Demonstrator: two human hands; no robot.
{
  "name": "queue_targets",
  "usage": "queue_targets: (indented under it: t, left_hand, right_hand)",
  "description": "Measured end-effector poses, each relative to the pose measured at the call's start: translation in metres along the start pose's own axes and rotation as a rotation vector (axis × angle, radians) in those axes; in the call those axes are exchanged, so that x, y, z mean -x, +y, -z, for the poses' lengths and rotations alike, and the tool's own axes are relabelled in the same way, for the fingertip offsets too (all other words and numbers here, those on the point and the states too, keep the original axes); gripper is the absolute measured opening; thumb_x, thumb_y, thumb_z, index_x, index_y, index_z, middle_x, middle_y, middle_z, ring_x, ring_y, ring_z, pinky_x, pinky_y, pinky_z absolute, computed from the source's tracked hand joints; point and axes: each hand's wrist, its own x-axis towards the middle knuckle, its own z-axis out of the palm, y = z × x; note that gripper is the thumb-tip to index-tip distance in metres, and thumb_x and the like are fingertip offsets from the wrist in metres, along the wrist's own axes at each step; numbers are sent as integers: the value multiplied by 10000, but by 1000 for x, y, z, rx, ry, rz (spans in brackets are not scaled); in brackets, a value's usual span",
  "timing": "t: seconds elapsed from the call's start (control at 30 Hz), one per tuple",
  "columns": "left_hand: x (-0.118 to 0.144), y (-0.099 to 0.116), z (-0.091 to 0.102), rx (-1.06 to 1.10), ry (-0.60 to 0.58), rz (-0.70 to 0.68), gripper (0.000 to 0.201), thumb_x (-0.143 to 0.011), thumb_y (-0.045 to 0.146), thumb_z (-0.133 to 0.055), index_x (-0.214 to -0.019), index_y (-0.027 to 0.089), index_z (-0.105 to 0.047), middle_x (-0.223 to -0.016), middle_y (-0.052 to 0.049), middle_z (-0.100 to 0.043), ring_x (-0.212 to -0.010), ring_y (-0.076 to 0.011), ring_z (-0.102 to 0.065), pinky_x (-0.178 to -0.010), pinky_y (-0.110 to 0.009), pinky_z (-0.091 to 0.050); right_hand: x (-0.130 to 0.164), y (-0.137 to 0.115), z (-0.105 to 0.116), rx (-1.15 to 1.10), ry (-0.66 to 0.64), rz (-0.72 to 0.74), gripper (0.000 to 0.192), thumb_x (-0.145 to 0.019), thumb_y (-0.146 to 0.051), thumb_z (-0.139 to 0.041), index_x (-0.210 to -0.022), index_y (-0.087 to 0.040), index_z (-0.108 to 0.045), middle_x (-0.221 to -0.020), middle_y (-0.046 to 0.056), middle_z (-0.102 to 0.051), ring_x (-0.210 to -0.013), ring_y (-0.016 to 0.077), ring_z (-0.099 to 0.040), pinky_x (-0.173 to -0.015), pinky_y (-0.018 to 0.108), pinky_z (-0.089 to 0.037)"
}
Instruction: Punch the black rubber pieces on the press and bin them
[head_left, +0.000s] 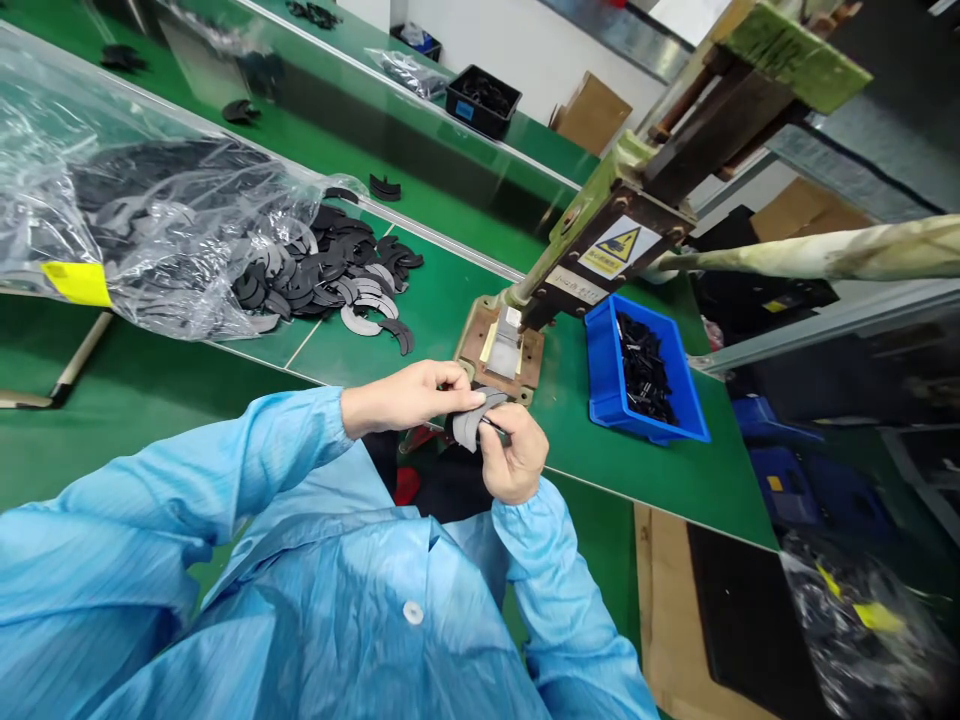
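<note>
A: Item held?
B: Grey crescent piece (471, 420), pinched by left hand (409, 397) near the press base (501, 352); small black pin (496, 428) gripped by closed right hand (514, 455), aligned for fitting.
A: Stock?
B: Crescents (330, 275) spilled far left; blue bin (645, 372) kept right, within reach.

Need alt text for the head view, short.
Left hand and right hand together hold a curved grey piece before a hand press on a green table. Blue bin right; bagged curved pieces left.
</note>
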Motion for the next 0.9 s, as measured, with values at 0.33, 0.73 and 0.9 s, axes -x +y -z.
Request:
queue_targets:
  t: [0.33,0.73,0.9]
  left_hand:
    - [-25,-5,34,127,124,110,455,-867,574,-839,-852,166,-639,-680,6,-632,-542,-94,-578,-477,-193,-447]
    - [-247,-8,129,104,638,263,276,-920,283,-851,-951,132,-622,-746,-59,-681,-681,-129,-694,-684,-252,-599]
    - [-272,-18,136,-37,669,263,247,-895,233,-832,-990,119,-634,-788,-77,-683,-718,-159,-683,-752,-327,-610]
  right_hand:
    - [2,33,26,36,3,-243,334,-982,-301,-648,-1314,-258,-651,-1096,75,-740,-1031,209,-741,-959,433,-632]
    - [38,77,45,129,210,-435,172,-982,-308,-627,-1125,-274,-716,-1016,75,-742,-900,250,-758,-795,459,-674]
    - [38,77,48,129,212,-444,153,-989,-288,-609,-1105,-280,-708,-985,65,-736,-862,243,-756,-753,440,-668]
